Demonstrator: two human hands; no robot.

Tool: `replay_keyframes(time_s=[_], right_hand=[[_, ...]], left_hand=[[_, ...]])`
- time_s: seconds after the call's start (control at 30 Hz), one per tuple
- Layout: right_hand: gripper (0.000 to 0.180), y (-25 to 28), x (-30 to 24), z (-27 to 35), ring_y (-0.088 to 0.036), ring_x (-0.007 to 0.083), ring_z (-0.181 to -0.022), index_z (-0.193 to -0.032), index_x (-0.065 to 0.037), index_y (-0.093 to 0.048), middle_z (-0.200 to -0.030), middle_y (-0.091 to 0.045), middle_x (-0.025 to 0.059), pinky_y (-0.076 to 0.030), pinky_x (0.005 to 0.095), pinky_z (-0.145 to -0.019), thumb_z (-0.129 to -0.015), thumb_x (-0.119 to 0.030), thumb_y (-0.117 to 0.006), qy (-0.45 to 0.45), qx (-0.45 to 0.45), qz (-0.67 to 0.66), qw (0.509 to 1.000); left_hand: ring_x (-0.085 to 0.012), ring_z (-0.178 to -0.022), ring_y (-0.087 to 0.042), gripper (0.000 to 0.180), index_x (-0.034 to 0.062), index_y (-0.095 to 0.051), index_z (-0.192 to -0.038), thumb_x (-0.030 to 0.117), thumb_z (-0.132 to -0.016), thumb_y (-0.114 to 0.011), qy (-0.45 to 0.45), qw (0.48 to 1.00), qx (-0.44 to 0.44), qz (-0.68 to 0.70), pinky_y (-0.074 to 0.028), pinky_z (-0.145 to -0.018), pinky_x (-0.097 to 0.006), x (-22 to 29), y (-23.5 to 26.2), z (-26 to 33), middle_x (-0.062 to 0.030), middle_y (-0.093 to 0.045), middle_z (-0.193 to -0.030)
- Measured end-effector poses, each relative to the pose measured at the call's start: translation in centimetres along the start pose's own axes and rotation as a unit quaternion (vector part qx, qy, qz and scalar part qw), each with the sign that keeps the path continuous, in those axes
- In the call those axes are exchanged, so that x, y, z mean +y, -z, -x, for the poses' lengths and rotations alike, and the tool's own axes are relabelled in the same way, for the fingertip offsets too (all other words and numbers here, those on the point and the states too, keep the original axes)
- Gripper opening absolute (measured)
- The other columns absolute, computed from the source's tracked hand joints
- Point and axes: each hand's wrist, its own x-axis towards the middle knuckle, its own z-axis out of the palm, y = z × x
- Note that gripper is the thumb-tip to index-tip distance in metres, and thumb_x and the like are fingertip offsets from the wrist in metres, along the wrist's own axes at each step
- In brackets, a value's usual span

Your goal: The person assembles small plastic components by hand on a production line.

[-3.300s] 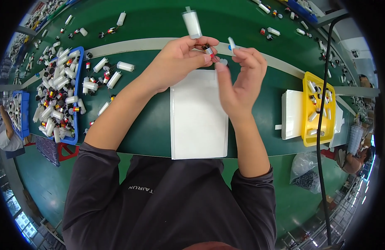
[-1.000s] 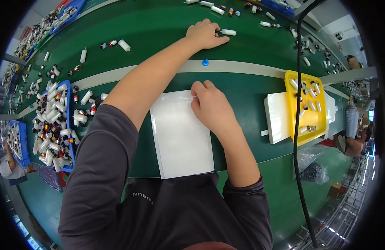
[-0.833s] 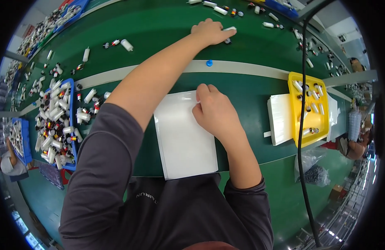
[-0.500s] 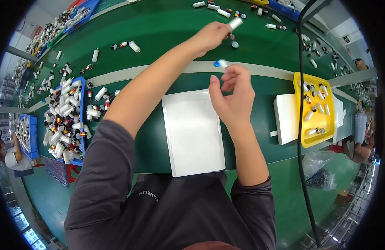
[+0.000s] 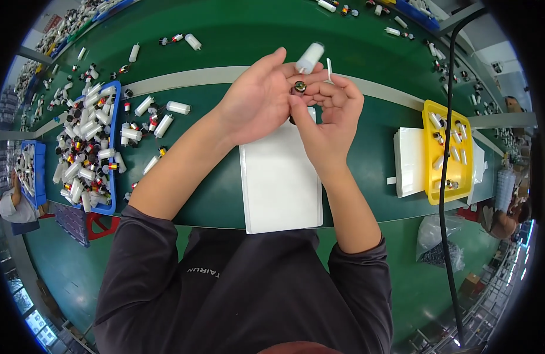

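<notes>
Green bench (image 5: 210, 197); white sheet (image 5: 281, 186) at front ctr; loaded blue tray (image 5: 118, 112) L, yellow tray (image 5: 429, 147) R. L hand (image 5: 255, 99) palm-up, can't tell if fingers grip. R hand (image 5: 333, 121): fingers pinch dark rnd pc (image 5: 298, 88) above sheet's far end. White cyl (image 5: 310, 58) tilted by L fingertips; slim white pc (image 5: 329, 68) beside it.

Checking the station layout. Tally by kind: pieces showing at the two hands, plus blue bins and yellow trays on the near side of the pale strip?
White cylinder: 1
Dark round part: 1
Slim white piece: 1
Blue bins: 2
Yellow tray: 1
Total: 6, not counting anything hidden by the fingers.
</notes>
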Motion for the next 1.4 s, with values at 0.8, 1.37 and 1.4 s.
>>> replay_keyframes(time_s=[0.8, 1.37, 1.4], right_hand=[[0.011, 2.5, -0.4, -1.6, -0.062, 0.0122, -0.088, -0.106, 0.002, -0.061, -0.108, -0.063, 0.0081, -0.052, 0.0282, -0.081, -0.096, 0.000, -0.064, -0.145, 0.048, -0.206, 0.967], [0.006, 2.8, -1.2, -1.9, -0.060, 0.0109, -0.072, -0.095, 0.001, -0.066, -0.086, -0.067, 0.0058, -0.049, 0.0262, -0.066, -0.092, -0.004, -0.067, -0.332, 0.001, -0.265, 0.905], [0.006, 2.8, -1.2, -1.8, -0.060, 0.0109, -0.072, -0.095, 0.001, -0.066, -0.086, -0.067, 0.0058, -0.049, 0.0262, -0.066, -0.092, -0.004, -0.067, -0.331, 0.002, -0.265, 0.905]], left_hand=[[-0.0189, -0.129, -0.056, 0.035, 0.0022, -0.046, -0.140, 0.008, -0.105, -0.045, -0.089, 0.951, 0.004, -0.296, -0.045, -0.110, -0.034, 0.3, 2.0, -0.4, -0.0142, -0.055, -0.142], [-0.0156, -0.116, -0.061, 0.036, -0.0006, -0.051, -0.139, 0.006, -0.104, -0.048, -0.079, 0.928, -0.036, -0.362, -0.048, -0.102, -0.032, -0.6, 2.1, -0.6, -0.0105, -0.062, -0.132], [-0.0156, -0.116, -0.061, 0.036, -0.0006, -0.051, -0.139, 0.006, -0.104, -0.048, -0.079, 0.928, -0.036, -0.362, -0.048, -0.102, -0.032, -0.6, 2.0, -0.6, -0.0105, -0.062, -0.132]])
